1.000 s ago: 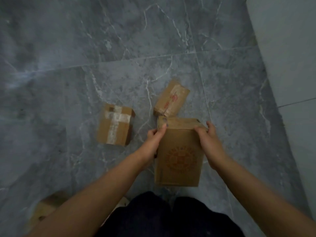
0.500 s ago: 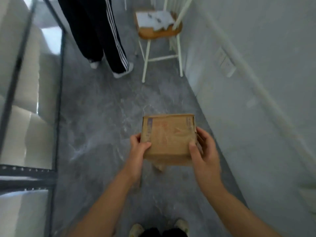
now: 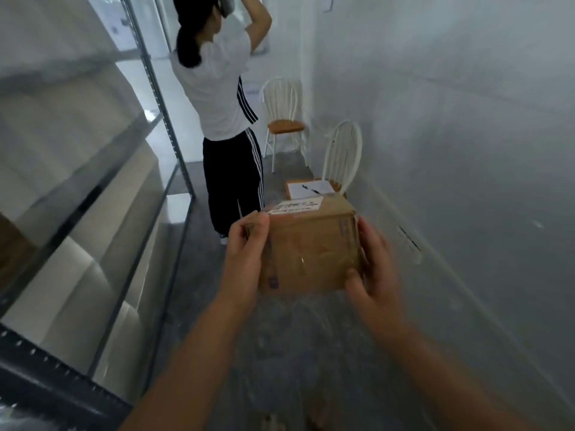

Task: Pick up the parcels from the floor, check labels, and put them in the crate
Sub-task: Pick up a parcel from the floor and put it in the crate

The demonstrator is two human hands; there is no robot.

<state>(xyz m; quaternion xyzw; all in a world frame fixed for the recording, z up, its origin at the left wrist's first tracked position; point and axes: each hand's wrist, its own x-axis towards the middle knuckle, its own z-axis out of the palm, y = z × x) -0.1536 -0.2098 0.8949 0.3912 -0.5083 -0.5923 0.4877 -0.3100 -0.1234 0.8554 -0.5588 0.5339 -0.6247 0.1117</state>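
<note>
The parcel (image 3: 311,248) (white label (image 3: 295,206) on top) sits at frame centre, gripped between the left hand (image 3: 245,259) and right hand (image 3: 371,269), fingers curled round its sides.

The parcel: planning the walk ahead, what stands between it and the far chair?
In the head view, a nearer white chair with paper on its seat stands between the parcel and the far chair.

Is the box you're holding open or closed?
Closed. On the cardboard parcel no flap stands up, shiny clear tape runs across its front, and a white label sits on top.
</note>
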